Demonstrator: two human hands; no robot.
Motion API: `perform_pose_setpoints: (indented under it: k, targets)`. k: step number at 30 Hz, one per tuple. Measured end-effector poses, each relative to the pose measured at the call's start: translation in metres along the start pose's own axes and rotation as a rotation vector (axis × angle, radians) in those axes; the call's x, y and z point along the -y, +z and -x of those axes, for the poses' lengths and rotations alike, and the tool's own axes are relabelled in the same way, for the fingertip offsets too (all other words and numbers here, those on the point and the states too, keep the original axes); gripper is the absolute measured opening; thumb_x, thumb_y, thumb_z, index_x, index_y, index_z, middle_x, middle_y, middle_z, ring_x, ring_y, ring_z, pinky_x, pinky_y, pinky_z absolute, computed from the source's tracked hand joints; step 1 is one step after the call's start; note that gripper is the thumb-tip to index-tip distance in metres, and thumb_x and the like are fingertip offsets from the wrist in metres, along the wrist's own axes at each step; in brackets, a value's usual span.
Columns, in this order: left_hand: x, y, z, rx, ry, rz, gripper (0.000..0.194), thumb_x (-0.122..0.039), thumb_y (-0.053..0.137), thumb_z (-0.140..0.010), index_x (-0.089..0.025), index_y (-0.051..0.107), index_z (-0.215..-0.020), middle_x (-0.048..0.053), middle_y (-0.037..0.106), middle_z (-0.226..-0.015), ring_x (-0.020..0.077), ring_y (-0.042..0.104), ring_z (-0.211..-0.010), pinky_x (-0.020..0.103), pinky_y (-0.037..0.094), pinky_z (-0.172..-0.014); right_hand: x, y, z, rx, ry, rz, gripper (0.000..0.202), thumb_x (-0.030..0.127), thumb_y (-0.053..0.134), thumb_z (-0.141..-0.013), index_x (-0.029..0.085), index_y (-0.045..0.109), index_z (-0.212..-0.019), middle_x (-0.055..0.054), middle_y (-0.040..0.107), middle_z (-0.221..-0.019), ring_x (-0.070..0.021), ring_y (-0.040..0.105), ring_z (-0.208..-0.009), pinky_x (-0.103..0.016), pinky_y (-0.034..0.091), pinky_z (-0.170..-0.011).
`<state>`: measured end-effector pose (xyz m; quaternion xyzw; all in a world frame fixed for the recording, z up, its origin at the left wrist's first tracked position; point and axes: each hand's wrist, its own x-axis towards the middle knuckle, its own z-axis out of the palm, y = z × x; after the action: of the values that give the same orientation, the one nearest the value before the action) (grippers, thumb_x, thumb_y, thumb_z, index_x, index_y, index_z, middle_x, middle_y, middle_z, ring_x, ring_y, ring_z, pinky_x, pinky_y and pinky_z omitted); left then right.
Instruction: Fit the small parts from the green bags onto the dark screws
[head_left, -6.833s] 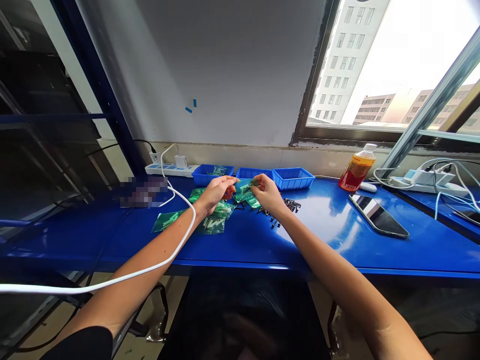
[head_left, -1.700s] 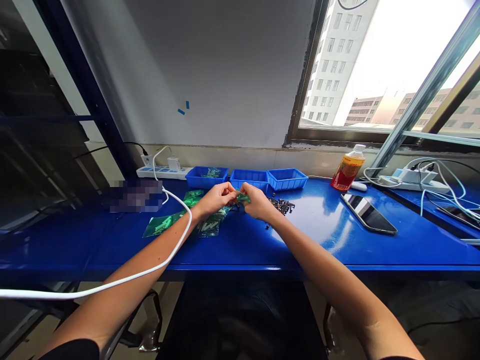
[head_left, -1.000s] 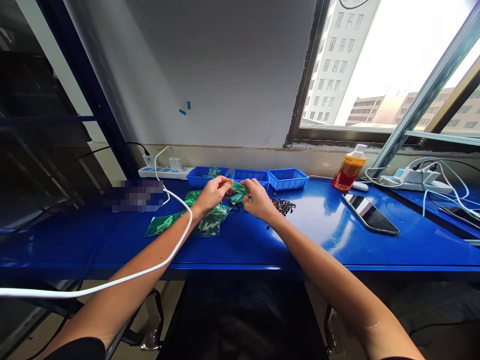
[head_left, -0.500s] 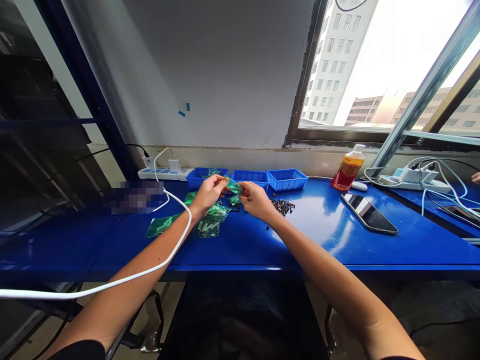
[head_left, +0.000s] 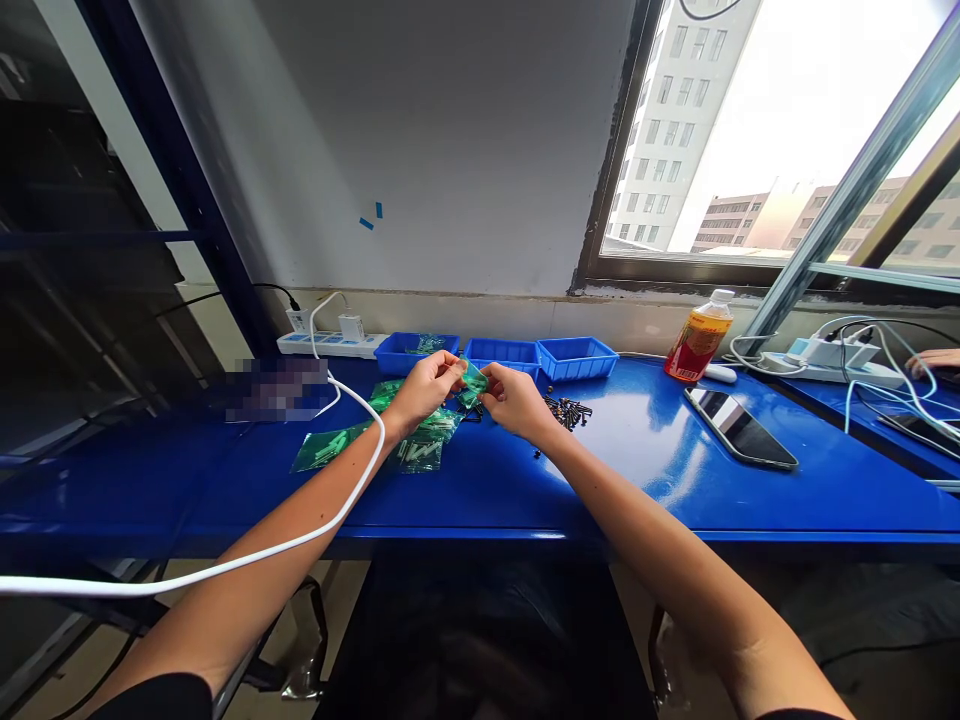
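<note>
A small green plastic bag (head_left: 472, 380) is stretched between my two hands above the table. My left hand (head_left: 424, 390) pinches its left side, and my right hand (head_left: 515, 402) grips the right edge. What the bag holds is too small to make out. Beneath and left of my hands lie several green bags (head_left: 421, 453) with pale, stick-like pieces inside. Just right of my right hand is a loose pile of dark screws (head_left: 570, 411).
Three blue bins line the wall: a left bin (head_left: 390, 352) holding a green bag, a middle bin (head_left: 501, 352) and a right bin (head_left: 577, 358). A bottle (head_left: 697, 338) and phone (head_left: 739, 428) are at right. A white cable (head_left: 300, 540) crosses my left forearm. Another person's hand (head_left: 934, 362) shows far right.
The bag between my hands looks flatter and more spread than before. Both hands remain in nearly the same place. At the far right, the other person's hand has come further into view.
</note>
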<state>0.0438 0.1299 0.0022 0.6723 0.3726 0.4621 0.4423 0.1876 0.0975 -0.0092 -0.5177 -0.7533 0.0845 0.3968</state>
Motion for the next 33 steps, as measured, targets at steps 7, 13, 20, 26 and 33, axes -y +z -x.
perform_pose_setpoints:
  k: [7,13,20,26,33]
  targets:
    - [0.0,0.0011,0.0015,0.013,0.012,-0.01,0.025,-0.041,0.059,-0.068,-0.018,0.05,-0.068,-0.004,0.052,-0.057,0.0118,0.049,-0.055,0.024,0.036,-0.053,0.0002,0.0001,0.0009,0.001,0.004,0.055,0.02,0.005,0.049,-0.066,0.018,0.051,-0.081,0.002,0.052,-0.066,-0.0134,0.05,-0.061,-0.024,0.04,-0.062]
    - [-0.0007,0.0015,0.0019,0.018,0.014,-0.015,0.025,-0.042,0.058,-0.067,-0.018,0.05,-0.068,-0.004,0.051,-0.057,0.0121,0.049,-0.055,0.023,0.035,-0.053,-0.0003,0.0003,0.0009,-0.009,-0.017,0.057,0.019,0.005,0.047,-0.065,0.02,0.048,-0.077,0.003,0.051,-0.065,-0.0141,0.049,-0.061,-0.025,0.041,-0.062]
    - [-0.0012,0.0011,0.0018,0.018,0.018,-0.017,0.025,-0.042,0.058,-0.067,-0.018,0.05,-0.068,-0.004,0.051,-0.056,0.0124,0.048,-0.055,0.024,0.035,-0.054,0.0,-0.0009,0.0009,-0.023,-0.02,0.058,0.018,0.006,0.048,-0.065,0.021,0.046,-0.074,0.003,0.051,-0.065,-0.0143,0.049,-0.061,-0.025,0.041,-0.062]
    - [-0.0027,0.0013,0.0022,0.029,0.026,-0.028,0.026,-0.043,0.058,-0.067,-0.018,0.05,-0.069,-0.003,0.051,-0.057,0.0126,0.048,-0.056,0.024,0.036,-0.055,-0.0008,-0.0011,-0.0006,-0.041,0.002,0.059,0.02,0.004,0.046,-0.063,0.021,0.048,-0.075,0.003,0.052,-0.065,-0.0145,0.05,-0.061,-0.025,0.04,-0.062]
    - [-0.0023,0.0011,0.0026,0.019,0.022,-0.039,0.025,-0.042,0.057,-0.068,-0.018,0.051,-0.069,-0.002,0.054,-0.06,0.0135,0.05,-0.059,0.025,0.036,-0.055,-0.0017,-0.0001,-0.0004,-0.09,-0.007,0.138,0.021,0.005,0.048,-0.064,0.02,0.052,-0.077,0.0,0.056,-0.072,-0.0168,0.051,-0.069,-0.028,0.041,-0.066]
